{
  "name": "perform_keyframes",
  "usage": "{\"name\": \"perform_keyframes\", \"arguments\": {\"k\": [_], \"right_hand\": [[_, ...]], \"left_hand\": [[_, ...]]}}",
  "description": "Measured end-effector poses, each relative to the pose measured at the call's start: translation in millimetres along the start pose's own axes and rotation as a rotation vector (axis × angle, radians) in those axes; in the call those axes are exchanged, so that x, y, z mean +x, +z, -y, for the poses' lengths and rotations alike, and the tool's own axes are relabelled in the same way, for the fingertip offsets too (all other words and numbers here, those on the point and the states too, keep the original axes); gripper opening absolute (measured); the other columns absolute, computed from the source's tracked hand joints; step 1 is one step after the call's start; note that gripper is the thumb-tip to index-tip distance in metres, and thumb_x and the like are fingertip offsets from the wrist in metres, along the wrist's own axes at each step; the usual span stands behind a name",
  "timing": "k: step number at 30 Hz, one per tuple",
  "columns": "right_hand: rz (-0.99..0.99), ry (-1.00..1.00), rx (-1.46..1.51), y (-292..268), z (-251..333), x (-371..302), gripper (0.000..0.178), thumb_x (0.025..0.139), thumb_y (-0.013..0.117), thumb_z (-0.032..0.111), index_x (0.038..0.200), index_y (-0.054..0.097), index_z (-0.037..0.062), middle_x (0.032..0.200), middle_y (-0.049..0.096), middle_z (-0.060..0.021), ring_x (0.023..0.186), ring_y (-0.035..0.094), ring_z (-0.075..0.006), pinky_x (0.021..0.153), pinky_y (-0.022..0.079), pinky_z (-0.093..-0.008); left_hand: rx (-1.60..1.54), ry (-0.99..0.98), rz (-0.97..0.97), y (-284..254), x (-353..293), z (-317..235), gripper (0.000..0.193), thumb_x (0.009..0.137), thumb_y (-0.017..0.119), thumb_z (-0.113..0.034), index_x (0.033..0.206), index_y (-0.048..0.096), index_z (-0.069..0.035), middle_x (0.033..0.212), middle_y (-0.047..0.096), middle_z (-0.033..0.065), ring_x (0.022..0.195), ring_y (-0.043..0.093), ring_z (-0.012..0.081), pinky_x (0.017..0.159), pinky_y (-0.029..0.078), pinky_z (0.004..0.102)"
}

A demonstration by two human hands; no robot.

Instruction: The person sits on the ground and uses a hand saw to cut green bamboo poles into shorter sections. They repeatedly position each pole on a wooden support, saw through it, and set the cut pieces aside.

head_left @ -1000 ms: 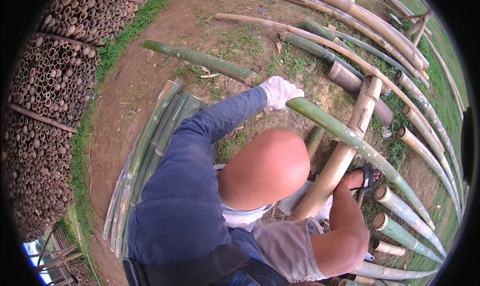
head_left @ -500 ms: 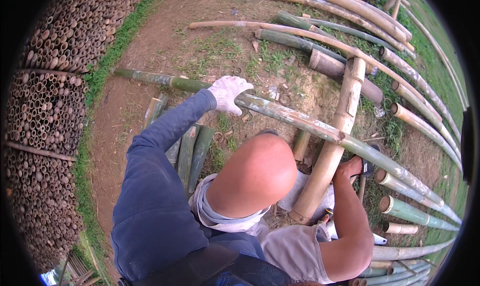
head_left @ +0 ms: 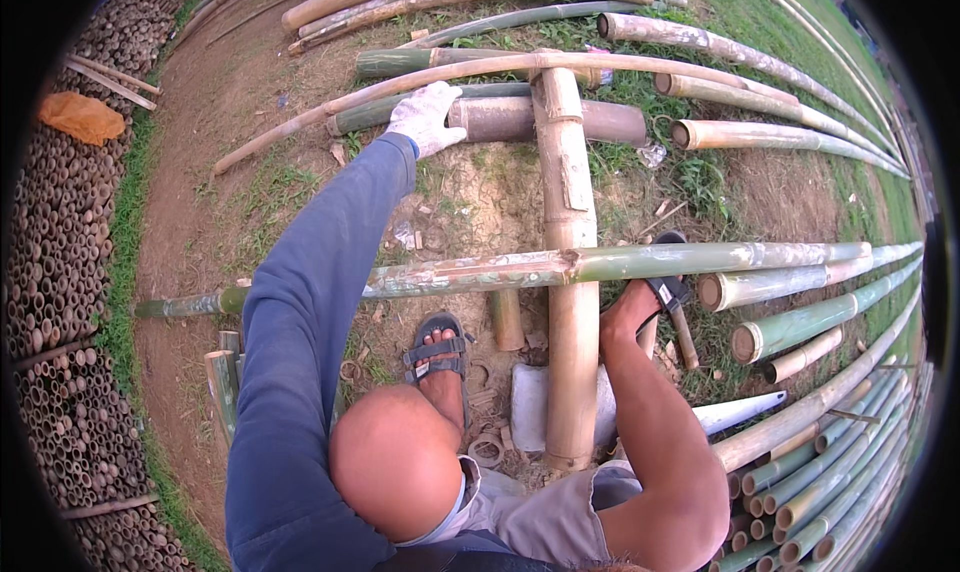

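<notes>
My left hand, in a white work glove, reaches far forward. Its thumb and fingers close around the left end of a thick brown bamboo piece, beside a green pole on the ground. Nearer to me, a long green bamboo pole lies crosswise over an upright-looking tan bamboo support. My left forearm passes over that pole. A saw with a pale blade sits by my right leg, its handle hidden. My right hand does not show.
Several bamboo poles lie at the far side and right, with a stack of green ones lower right. A wall of cut bamboo tubes stands at left, an orange bag on top. My sandalled feet flank the support.
My left hand has let go of the long green pole and moved forward to the thick brown bamboo piece. The view has turned, and my left foot now shows.
</notes>
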State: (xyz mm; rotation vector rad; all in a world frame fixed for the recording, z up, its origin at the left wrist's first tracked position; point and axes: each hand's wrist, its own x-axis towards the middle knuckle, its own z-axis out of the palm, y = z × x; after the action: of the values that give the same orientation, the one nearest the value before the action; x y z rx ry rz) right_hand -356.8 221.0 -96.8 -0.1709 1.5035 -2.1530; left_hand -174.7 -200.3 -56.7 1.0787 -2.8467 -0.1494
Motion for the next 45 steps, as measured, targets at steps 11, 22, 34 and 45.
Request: {"name": "perform_keyframes", "arguments": {"k": [11, 22, 34, 45], "right_hand": [[-0.075, -0.037, 0.064, 4, -26, 31, 0.065, 0.111, 0.072, 0.036, 0.165, 0.045, 0.0144, 0.145, 0.065, -0.0052, 0.126, 0.066, -0.0211, 0.112, 0.053, -0.0424], [-0.243, -0.243, -0.485, 14, 53, 9, 0.072, 0.102, 0.081, 0.036, 0.161, 0.051, 0.0084, 0.150, 0.063, -0.0107, 0.134, 0.060, -0.0290, 0.117, 0.047, -0.0478], [0.566, -1.442, -1.750, -19, 191, 25, 0.080, 0.093, 0.086, 0.018, 0.166, 0.053, 0.0136, 0.162, 0.055, -0.0178, 0.158, 0.044, -0.0447, 0.129, 0.037, -0.0587], [1.280, -1.086, -1.402, 69, 134, 15, 0.078, 0.075, 0.075, 0.001, 0.152, 0.068, 0.0101, 0.100, 0.057, -0.0162, 0.094, 0.063, -0.0404, 0.083, 0.055, -0.0512]], "left_hand": [[0.340, 0.103, -0.143, 29, 94, 41, 0.032, 0.098, 0.077, -0.030, 0.127, 0.070, -0.019, 0.116, 0.079, 0.0132, 0.113, 0.077, 0.0383, 0.096, 0.062, 0.0535], [0.326, 0.274, -0.259, -62, -90, 25, 0.044, 0.094, 0.080, -0.026, 0.136, 0.069, -0.022, 0.109, 0.076, 0.0098, 0.101, 0.078, 0.0321, 0.084, 0.063, 0.0486], [-0.041, -0.057, 0.078, -122, -324, 78, 0.044, 0.090, 0.074, -0.012, 0.133, 0.069, -0.018, 0.119, 0.074, 0.0128, 0.115, 0.072, 0.0392, 0.101, 0.057, 0.0530], [0.326, -0.631, 0.117, -97, -464, 259, 0.025, 0.089, 0.073, -0.006, 0.112, 0.074, -0.015, 0.113, 0.070, 0.0156, 0.115, 0.071, 0.0404, 0.098, 0.057, 0.0516]]}}
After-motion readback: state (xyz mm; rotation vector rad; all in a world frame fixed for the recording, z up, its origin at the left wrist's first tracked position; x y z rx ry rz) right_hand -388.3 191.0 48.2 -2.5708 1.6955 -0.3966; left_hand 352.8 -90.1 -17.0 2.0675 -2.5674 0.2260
